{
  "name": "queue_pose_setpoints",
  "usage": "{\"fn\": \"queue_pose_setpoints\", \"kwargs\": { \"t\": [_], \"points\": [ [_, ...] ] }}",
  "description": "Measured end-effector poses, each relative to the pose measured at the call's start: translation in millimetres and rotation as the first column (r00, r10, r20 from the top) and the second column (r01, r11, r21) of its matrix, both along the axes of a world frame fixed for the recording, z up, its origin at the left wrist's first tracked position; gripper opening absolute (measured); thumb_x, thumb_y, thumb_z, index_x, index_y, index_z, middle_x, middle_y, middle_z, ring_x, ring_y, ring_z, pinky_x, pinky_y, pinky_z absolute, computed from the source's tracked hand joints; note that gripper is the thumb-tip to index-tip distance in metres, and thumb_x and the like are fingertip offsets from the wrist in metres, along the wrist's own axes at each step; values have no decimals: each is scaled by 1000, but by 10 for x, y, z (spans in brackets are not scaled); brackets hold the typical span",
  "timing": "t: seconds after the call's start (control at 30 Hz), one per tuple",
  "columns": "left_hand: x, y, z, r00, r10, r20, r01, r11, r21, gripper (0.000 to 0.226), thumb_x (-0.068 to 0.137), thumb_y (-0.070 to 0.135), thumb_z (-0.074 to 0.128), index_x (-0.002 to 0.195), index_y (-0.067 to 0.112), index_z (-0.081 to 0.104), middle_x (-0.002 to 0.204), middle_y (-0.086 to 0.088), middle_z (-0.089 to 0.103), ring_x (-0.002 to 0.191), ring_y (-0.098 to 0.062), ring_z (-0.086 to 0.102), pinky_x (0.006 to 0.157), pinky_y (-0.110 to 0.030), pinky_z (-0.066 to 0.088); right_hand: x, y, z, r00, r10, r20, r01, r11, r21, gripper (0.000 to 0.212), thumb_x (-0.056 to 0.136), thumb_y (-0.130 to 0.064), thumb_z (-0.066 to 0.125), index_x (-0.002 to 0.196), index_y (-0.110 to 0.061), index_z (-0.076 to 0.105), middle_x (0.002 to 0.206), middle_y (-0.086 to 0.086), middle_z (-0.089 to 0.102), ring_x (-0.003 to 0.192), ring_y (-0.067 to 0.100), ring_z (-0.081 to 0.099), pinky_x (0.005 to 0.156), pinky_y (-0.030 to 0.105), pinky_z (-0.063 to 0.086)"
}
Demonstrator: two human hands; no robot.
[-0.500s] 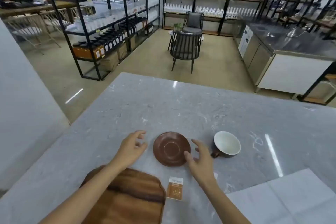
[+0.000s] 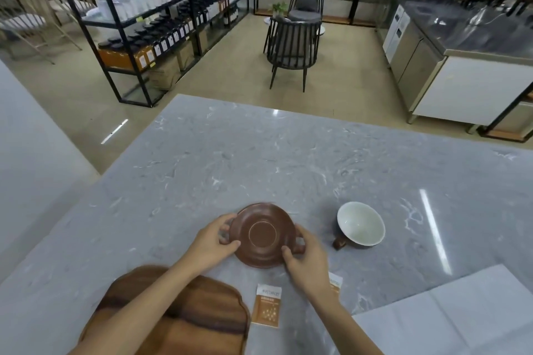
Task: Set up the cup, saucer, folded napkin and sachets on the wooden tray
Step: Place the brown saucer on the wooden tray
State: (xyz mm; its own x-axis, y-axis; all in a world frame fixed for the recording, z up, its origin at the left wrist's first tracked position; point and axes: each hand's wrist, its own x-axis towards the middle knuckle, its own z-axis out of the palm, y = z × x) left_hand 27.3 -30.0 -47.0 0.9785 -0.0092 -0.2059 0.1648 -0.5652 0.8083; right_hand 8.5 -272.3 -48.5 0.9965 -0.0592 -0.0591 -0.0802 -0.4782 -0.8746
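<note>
Two bare forearms, entering from the lower edge of the head view. No sleeve, cuff or fabric visible anywhere along either arm up to the frame border. Left hand (image 2: 212, 242): ungloved, no ring, no watch or band at the wrist; short, unpainted nails on the visible fingertips (image 2: 235, 243). Right hand (image 2: 307, 261): likewise ungloved, wrist free of strap or bracelet, no ring on the fingers in view. No tattoos, plasters or markings discernible on hands or forearms. Slim build to both arms, slight motion blur softening fine detail at the knuckles. Upper arms, shoulders and clothing outside the frame.
</note>
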Motion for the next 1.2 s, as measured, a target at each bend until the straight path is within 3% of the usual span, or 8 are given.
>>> {"fn": "queue_pose_setpoints", "kwargs": {
  "t": [0.2,0.37,0.5,0.6,0.77,0.97,1.1,1.2],
  "points": [
    [-36,34,7,1000,23,-13,-24,998,-65,66,85,13,79,143,27,52,119,-4,64,88,-23,71,92,-42,59,-57,55,81,1000,-3,-6,3,999,-47,52,84,-12,73,135,-22,62,125,1,66,91,11,72,89,34,61],
    [-187,124,151,999,25,28,-22,996,-84,66,84,9,79,143,25,54,113,2,65,85,-24,71,91,-42,60,-219,175,182,999,-26,36,29,995,-93,52,84,-11,74,133,-21,62,125,-1,65,96,8,67,81,10,51],
    [-358,280,327,999,3,47,2,995,-102,65,85,12,79,143,29,52,117,4,63,86,-22,71,90,-42,61,-442,318,304,996,-68,60,70,997,-43,53,85,-14,76,134,-25,60,125,-7,65,98,10,70,82,21,57],
    [-502,411,441,997,-35,71,41,995,-91,68,85,12,79,144,31,50,120,4,64,82,-19,72,86,-38,62,-623,432,362,993,-93,73,94,995,-16,53,84,-15,77,134,-24,60,124,-10,65,90,2,70,72,10,54],
    [-747,628,564,989,-110,102,116,992,-51,70,85,15,80,145,32,50,115,14,62,75,-14,74,79,-27,63,-948,628,423,986,-142,86,138,989,52,53,83,-9,78,130,-23,62,123,-9,67,98,7,69,75,9,53],
    [-1077,869,561,982,-130,138,137,990,-41,71,84,19,81,144,37,49,115,18,62,77,-10,73,73,-18,58,-1341,850,435,980,-183,79,177,981,78,50,82,-7,78,126,-26,62,119,-12,70,82,-4,70,69,4,50],
    [-1293,1015,479,982,-145,121,153,986,-64,73,83,22,82,142,46,47,115,20,64,81,-7,74,71,-10,54,-1597,982,406,976,-204,70,202,978,45,52,81,-10,81,127,-25,65,113,-12,74,88,1,71,85,19,56],
    [-1449,1108,395,984,-121,130,133,987,-94,71,83,21,82,139,49,49,116,17,65,80,-10,74,76,-18,58,-1745,1085,365,973,-223,62,221,974,46,52,80,-10,81,127,-27,65,109,-18,72,84,4,72,84,23,56]
  ]
}}
